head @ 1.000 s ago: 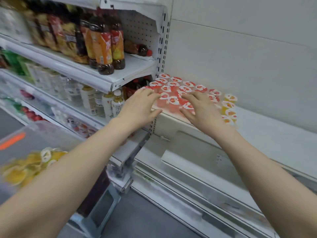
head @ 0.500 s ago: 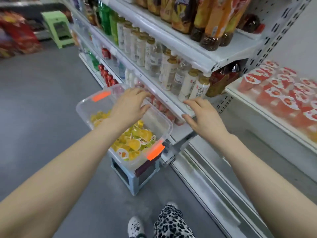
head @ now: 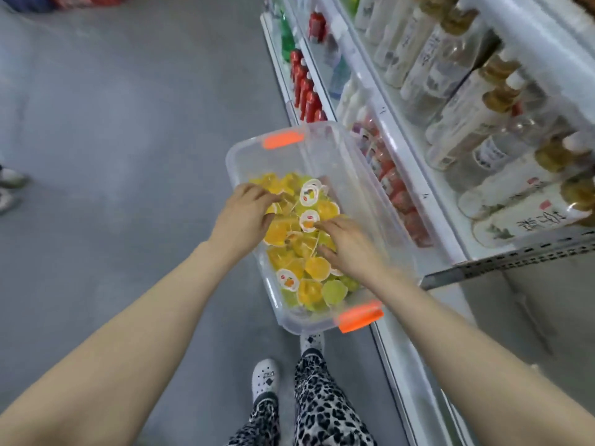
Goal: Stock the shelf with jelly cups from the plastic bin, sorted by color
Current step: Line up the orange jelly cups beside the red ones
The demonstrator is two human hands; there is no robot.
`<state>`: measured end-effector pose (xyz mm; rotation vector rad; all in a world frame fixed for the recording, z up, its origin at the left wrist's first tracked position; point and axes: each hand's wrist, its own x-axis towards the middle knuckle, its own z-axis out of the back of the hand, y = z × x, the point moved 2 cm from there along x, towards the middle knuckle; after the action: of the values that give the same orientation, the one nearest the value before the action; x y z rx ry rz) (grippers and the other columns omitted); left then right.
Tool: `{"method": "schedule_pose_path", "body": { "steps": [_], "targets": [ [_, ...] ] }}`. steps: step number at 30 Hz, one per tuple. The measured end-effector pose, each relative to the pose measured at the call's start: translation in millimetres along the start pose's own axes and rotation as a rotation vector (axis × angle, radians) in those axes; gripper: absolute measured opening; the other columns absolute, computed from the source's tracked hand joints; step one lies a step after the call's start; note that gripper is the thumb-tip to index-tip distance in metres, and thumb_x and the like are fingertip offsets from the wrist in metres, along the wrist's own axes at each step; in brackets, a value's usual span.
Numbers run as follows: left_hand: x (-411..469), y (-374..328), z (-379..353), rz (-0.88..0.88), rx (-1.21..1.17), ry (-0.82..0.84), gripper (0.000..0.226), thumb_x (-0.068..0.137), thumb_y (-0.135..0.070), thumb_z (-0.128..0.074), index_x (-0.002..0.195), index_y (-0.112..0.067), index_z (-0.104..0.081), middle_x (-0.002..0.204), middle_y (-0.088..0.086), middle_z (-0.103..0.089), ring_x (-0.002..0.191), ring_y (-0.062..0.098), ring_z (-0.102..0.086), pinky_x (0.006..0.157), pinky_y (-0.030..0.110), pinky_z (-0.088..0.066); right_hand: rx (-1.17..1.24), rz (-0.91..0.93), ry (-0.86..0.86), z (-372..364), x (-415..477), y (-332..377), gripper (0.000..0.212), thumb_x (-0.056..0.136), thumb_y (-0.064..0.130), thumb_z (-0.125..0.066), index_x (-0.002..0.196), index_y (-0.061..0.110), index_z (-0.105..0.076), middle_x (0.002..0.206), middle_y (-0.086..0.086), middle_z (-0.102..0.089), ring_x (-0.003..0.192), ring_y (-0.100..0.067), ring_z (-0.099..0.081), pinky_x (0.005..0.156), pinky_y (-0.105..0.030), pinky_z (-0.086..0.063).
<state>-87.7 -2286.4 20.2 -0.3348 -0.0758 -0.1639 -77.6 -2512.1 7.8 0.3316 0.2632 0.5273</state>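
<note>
Both hands are down in the plastic bin (head: 232, 162), which sits in the aisle just beside the shelf (head: 421, 201) on the right. The jelly cups (head: 314, 268) lie in a heap inside it: orange, yellow, and a few green at the near end.

The left hand (head: 244, 217) has its fingers curled into the heap. I cannot tell if it has a cup yet. The right hand (head: 347, 249) lies on the cups with its fingers mostly straight, holding none.

A good way is to pick one colour only, maybe orange. Hold each cup by its sides so the thin lids (head: 309, 220) don't get squashed.

The lids show a small fruit picture and a red mark, too small to read. The bottles (head: 528, 217) on the right have dark brush writing, too blurry to read.
</note>
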Motion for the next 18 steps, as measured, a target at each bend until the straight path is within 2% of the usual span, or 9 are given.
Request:
{"method": "schedule_pose_path", "body": {
  "steps": [4,10,13,15,18],
  "targets": [
    [3.5,18.6,-15.8,0.111,-0.011,-0.083,0.034,0.084,-0.012,-0.061,0.118,-0.012,-0.065,0.112,0.009,-0.065,0.118,0.034,-0.049,0.105,0.038,-0.038,0.006,0.08,0.084,-34.8,43.3,15.7,0.056,0.085,0.026,-0.069,0.138,0.021,-0.051,0.127,-0.008,-0.055,0.115,-0.031,-0.054,0.095,-0.039,-0.045],
    [4.5,27.5,-21.4,0.125,-0.041,-0.135,0.036,0.087,-0.019,-0.052,0.12,-0.012,-0.065,0.114,0.007,-0.064,0.122,0.031,-0.048,0.107,0.035,-0.036,-0.035,0.194,0.167,-64.9,74.5,25.3,0.064,0.081,0.014,-0.073,0.14,0.027,-0.05,0.145,-0.014,-0.042,0.128,-0.034,-0.045,0.094,-0.044,-0.048],
    [4.2,26.2,-19.9,0.133,-0.03,-0.126,0.036,0.088,-0.02,-0.051,0.12,-0.012,-0.065,0.115,0.007,-0.064,0.123,0.03,-0.048,0.107,0.037,-0.038,-0.037,0.229,0.158,-72.9,78.2,24.6,0.066,0.076,0.003,-0.074,0.135,0.024,-0.054,0.141,-0.017,-0.045,0.121,-0.039,-0.05,0.087,-0.049,-0.053],
    [3.9,25.6,-19.1,0.14,-0.02,-0.111,0.036,0.089,-0.022,-0.05,0.121,-0.013,-0.065,0.115,0.006,-0.064,0.123,0.029,-0.048,0.106,0.038,-0.039,-0.017,0.248,0.138,-70.9,78.9,24.0,0.063,0.071,-0.001,-0.074,0.129,0.018,-0.057,0.138,-0.017,-0.048,0.114,-0.039,-0.054,0.083,-0.046,-0.054],
    [7.5,25.3,-15.7,0.119,0.037,-0.085,0.036,0.086,-0.025,-0.056,0.119,-0.014,-0.066,0.112,0.006,-0.065,0.117,0.03,-0.051,0.101,0.041,-0.043,0.034,0.207,0.139,-57.7,74.0,13.4,0.062,0.074,0.013,-0.077,0.131,0.019,-0.052,0.139,-0.006,-0.046,0.114,-0.033,-0.053,0.091,-0.041,-0.048]
  ]
}}
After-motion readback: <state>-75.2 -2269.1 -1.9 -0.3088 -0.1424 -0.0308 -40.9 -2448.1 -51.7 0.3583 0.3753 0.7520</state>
